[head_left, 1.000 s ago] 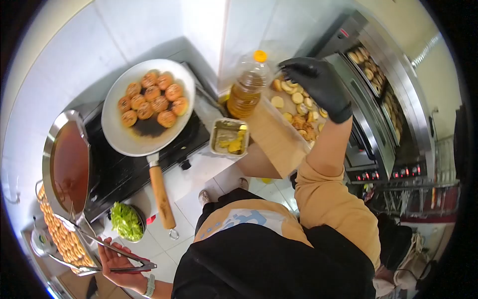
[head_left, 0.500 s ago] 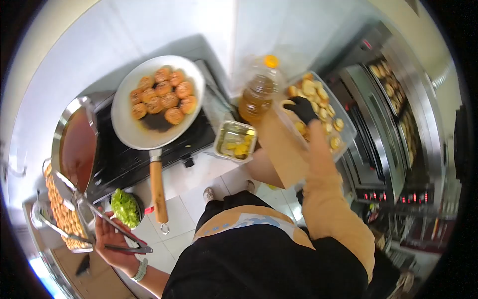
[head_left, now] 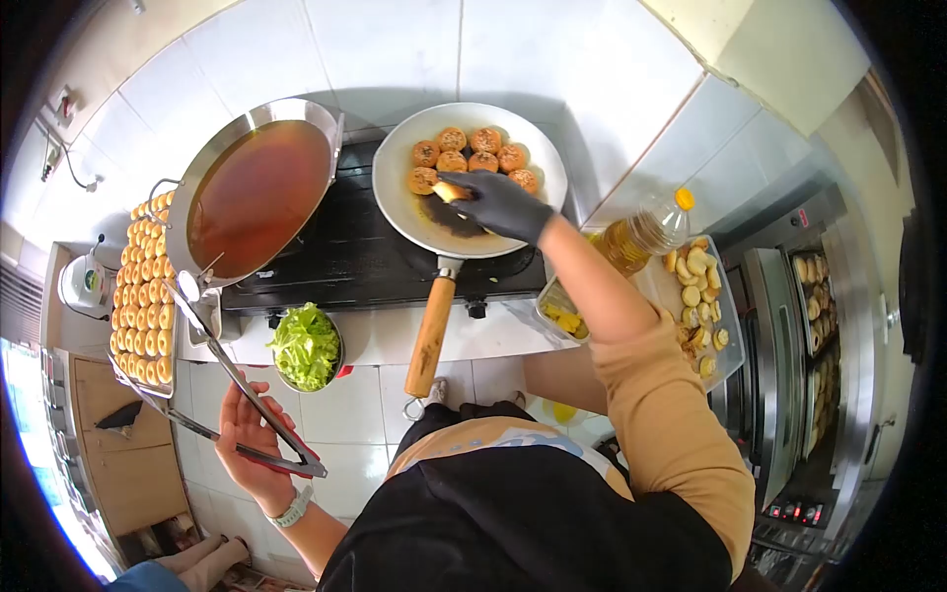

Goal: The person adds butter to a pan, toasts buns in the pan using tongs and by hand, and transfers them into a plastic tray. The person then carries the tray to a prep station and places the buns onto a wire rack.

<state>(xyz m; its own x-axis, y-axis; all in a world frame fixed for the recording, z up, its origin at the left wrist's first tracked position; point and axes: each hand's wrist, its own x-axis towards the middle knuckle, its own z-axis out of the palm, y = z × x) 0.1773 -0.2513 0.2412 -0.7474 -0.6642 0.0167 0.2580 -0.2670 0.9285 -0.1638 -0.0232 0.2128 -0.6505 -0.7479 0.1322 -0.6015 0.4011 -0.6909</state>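
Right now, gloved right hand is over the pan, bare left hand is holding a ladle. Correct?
Not quite: the bare left hand is holding tongs, not a ladle, as the head view shows. The gloved right hand is over the pan, as you said.

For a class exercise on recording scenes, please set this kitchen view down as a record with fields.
Left hand: bare, holding spread tongs
Right hand: black-gloved, over the pan, holding a bread-like piece
Pan contents: browned rounds
Pan position: on the black stove
Left of pan: reddish-brown liquid in a metal vessel
Right of pan: yellow-capped bottle
Near stove front: lettuce
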